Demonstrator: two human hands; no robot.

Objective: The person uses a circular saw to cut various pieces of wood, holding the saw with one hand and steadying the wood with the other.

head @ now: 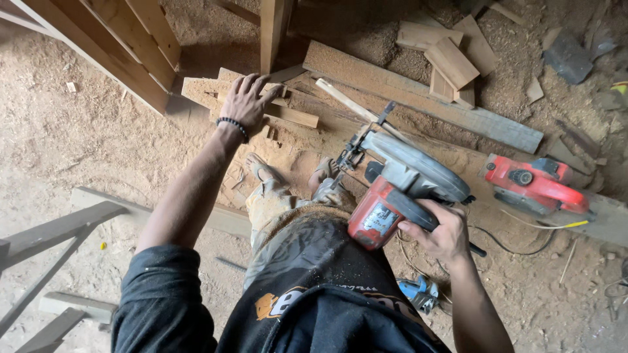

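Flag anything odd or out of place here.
Sawdust covers the floor, and offcuts lie loosely heaped top right. A red power tool sits on a plank, cord trailing. Right hand holds a circular saw.

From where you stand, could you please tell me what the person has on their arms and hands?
Both hands are bare, no gloves. The left hand has a dark beaded bracelet around its wrist. The left arm's dark sleeve is pushed up to about the elbow and flecked with sawdust. The right hand and forearm show nothing worn.
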